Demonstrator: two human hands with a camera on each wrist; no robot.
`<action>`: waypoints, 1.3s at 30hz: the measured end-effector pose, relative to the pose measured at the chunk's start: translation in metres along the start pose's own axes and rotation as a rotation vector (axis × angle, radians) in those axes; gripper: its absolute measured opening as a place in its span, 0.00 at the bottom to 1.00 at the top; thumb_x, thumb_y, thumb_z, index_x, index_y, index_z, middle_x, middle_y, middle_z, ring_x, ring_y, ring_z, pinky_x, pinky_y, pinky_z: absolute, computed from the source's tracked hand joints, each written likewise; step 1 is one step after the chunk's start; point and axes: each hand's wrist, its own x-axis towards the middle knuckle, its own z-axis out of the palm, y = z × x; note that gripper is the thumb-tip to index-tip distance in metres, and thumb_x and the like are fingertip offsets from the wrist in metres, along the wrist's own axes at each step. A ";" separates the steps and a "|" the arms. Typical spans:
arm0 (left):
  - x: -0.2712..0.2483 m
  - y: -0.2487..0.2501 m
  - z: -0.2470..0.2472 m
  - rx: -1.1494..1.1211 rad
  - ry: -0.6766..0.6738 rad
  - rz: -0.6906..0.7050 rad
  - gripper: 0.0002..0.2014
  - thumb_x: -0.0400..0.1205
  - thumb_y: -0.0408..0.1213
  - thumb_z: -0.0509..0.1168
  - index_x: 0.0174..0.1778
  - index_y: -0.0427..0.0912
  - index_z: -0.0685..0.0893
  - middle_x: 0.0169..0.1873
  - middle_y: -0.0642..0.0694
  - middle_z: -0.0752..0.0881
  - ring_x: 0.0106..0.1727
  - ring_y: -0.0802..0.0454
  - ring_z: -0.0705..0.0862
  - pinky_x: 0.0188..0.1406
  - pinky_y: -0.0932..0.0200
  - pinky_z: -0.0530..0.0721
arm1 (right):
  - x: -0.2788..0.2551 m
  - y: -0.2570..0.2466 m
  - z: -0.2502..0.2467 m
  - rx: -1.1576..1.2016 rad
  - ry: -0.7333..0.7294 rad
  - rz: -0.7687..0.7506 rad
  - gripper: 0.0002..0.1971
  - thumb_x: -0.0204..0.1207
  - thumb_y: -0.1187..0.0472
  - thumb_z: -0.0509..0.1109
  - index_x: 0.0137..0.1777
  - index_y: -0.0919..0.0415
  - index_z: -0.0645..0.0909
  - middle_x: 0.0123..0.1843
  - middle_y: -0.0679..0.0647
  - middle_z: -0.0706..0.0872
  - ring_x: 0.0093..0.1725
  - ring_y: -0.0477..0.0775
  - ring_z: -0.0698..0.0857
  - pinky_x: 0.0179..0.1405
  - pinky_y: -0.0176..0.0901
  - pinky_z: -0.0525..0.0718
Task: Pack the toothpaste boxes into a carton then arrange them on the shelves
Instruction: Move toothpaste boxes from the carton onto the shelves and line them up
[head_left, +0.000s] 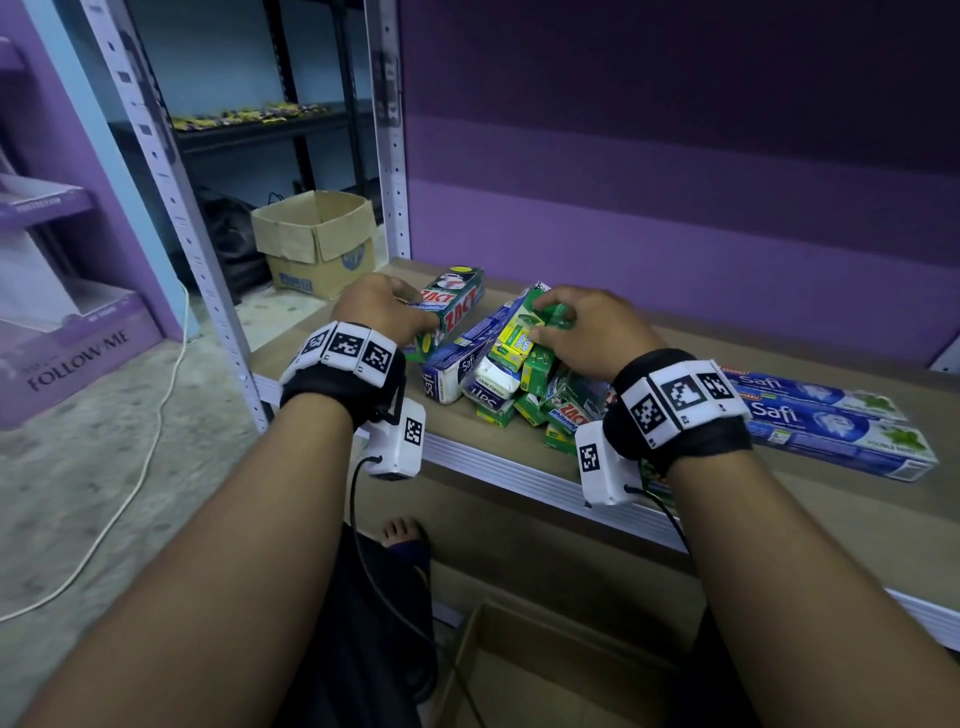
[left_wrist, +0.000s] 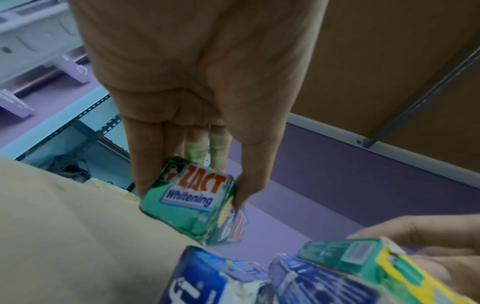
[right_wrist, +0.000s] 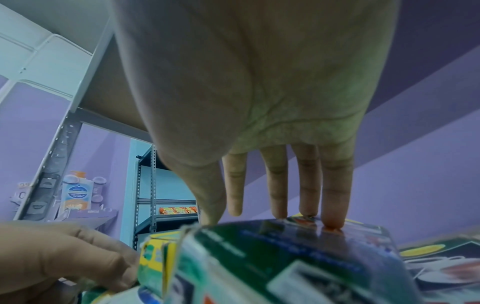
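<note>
Gripping green ZACT Whitening box (left_wrist: 191, 202), red lettering, left hand (left_wrist: 197, 86).

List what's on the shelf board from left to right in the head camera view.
Left hand → green Zact box → heap of mixed toothpaste boxes → right hand → two flat Safi boxes.
</note>
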 end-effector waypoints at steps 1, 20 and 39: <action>0.001 -0.003 -0.001 0.011 0.013 -0.013 0.20 0.70 0.43 0.80 0.57 0.47 0.90 0.48 0.45 0.91 0.41 0.49 0.89 0.43 0.58 0.86 | 0.000 0.000 0.000 -0.001 -0.003 -0.001 0.18 0.75 0.44 0.74 0.65 0.38 0.81 0.67 0.54 0.84 0.65 0.57 0.81 0.65 0.43 0.76; 0.005 -0.028 0.007 0.234 -0.091 0.009 0.18 0.72 0.42 0.80 0.58 0.47 0.90 0.43 0.48 0.86 0.38 0.54 0.82 0.41 0.63 0.75 | -0.002 -0.033 0.016 -0.179 -0.074 0.018 0.16 0.82 0.38 0.54 0.64 0.35 0.77 0.70 0.60 0.71 0.73 0.71 0.70 0.74 0.65 0.69; -0.002 -0.011 0.011 0.197 -0.082 0.106 0.05 0.75 0.43 0.77 0.43 0.48 0.91 0.44 0.49 0.91 0.45 0.52 0.86 0.45 0.62 0.78 | -0.003 -0.036 0.017 0.369 0.116 0.013 0.03 0.70 0.54 0.77 0.41 0.47 0.87 0.39 0.33 0.81 0.50 0.51 0.85 0.50 0.39 0.81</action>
